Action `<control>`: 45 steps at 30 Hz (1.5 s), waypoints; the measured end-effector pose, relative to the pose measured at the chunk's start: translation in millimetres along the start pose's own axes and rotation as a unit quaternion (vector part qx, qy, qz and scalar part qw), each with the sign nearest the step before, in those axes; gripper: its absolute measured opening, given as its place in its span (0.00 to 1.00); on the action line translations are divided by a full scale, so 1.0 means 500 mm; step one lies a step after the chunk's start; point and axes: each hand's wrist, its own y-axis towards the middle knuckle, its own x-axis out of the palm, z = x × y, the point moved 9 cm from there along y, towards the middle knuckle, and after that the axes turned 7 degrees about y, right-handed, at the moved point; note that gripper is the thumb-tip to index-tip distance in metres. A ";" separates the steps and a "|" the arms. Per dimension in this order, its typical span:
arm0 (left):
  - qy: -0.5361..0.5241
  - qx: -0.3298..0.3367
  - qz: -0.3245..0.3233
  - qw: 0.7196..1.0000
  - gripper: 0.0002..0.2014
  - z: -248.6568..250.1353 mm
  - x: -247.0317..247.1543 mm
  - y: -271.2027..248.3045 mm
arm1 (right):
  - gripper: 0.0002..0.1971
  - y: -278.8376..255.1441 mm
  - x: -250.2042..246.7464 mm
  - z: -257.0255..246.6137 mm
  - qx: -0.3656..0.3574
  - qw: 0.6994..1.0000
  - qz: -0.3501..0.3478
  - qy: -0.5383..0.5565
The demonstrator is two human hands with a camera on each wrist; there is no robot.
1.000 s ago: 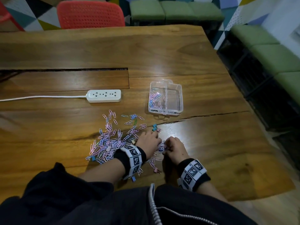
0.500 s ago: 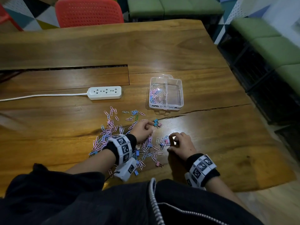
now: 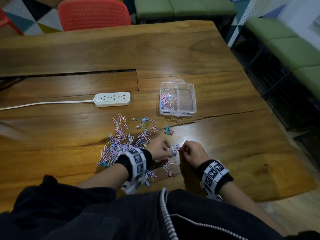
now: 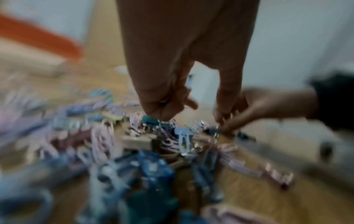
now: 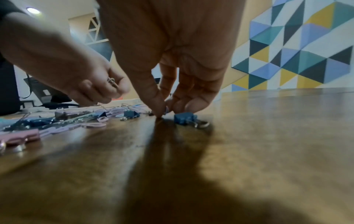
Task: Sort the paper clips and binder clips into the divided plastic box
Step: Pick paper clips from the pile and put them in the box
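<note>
Both hands are down at the near edge of the clip mess. The right hand (image 3: 193, 151) has thumb and fingertips (image 5: 160, 111) pinched tight on something small right at the table surface, looks like a pinkish binder clip (image 3: 180, 149), though it's tiny so I can't swear to it. A blue binder clip (image 5: 184, 118) sits just beside those fingertips, wire handles pointing toward 3 o'clock. The left hand (image 3: 158, 147) is curled loosely over the pile with a clip wire (image 5: 112, 81) caught between its fingers.

Compared with half a second ago, the left hand has pulled back from the teal clips (image 3: 167, 130) up at 12 o'clock and now sits almost touching the right one.

The paper clips (image 3: 124, 141) spread out from the left hand toward 10 and 11 o'clock, pointing every which way. The divided plastic box (image 3: 194, 101) is well apart from both hands, around 12 to 1 o'clock, long axis running left-right, with paper clips in its left compartment only. A white power strip (image 3: 112, 99) lies off at 10 o'clock on the wooden table (image 3: 225, 144), cord trailing left.
</note>
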 end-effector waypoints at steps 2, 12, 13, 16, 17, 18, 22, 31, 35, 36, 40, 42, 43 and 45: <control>0.189 0.045 0.012 0.981 0.23 0.017 0.014 0.005 | 0.09 -0.003 0.002 0.003 0.003 1.000 -0.002 0.014; 0.378 0.088 0.081 0.918 0.16 0.049 0.019 0.013 | 0.15 -0.012 -0.019 0.059 0.183 0.808 0.039 0.559; 0.379 0.091 0.079 0.917 0.16 0.049 0.019 0.011 | 0.14 -0.010 -0.016 0.050 0.182 0.782 0.027 0.596; 0.262 0.087 0.070 0.959 0.12 0.047 0.009 0.006 | 0.12 -0.007 -0.011 0.034 0.182 0.751 0.026 0.635; 0.175 0.079 0.065 0.979 0.10 0.043 0.001 0.007 | 0.12 -0.006 -0.011 0.034 0.185 0.764 0.033 0.618; 0.070 0.064 0.056 0.994 0.11 0.035 -0.007 0.008 | 0.12 -0.005 -0.012 0.031 0.184 0.796 0.032 0.576; -0.382 -0.024 -0.002 0.924 0.14 -0.009 -0.016 -0.001 | 0.07 -0.003 -0.005 0.020 0.153 0.950 0.010 0.272; 0.159 0.050 0.045 0.985 0.10 0.043 -0.003 0.017 | 0.02 0.001 -0.002 0.031 0.134 0.980 0.016 0.144; 0.338 0.077 0.064 0.936 0.13 0.068 0.013 0.023 | 0.10 -0.003 -0.008 0.058 0.151 0.969 0.018 0.193; 0.348 0.079 0.061 0.932 0.13 0.069 0.018 0.026 | 0.11 -0.006 -0.011 0.066 0.165 0.960 0.019 0.225; 0.391 0.069 0.038 0.917 0.16 0.059 0.030 0.026 | 0.11 -0.017 -0.027 0.098 0.203 0.908 0.040 0.366; 0.389 0.068 0.034 0.918 0.16 0.054 0.032 0.024 | 0.12 -0.021 -0.040 0.109 0.207 0.870 0.068 0.442; 0.382 0.069 0.036 0.921 0.15 0.053 0.031 0.022 | 0.14 -0.023 -0.040 0.110 0.208 0.849 0.070 0.481; 0.350 0.070 0.052 0.933 0.14 0.055 0.024 0.018 | 0.15 -0.031 -0.025 0.099 0.209 0.816 0.040 0.538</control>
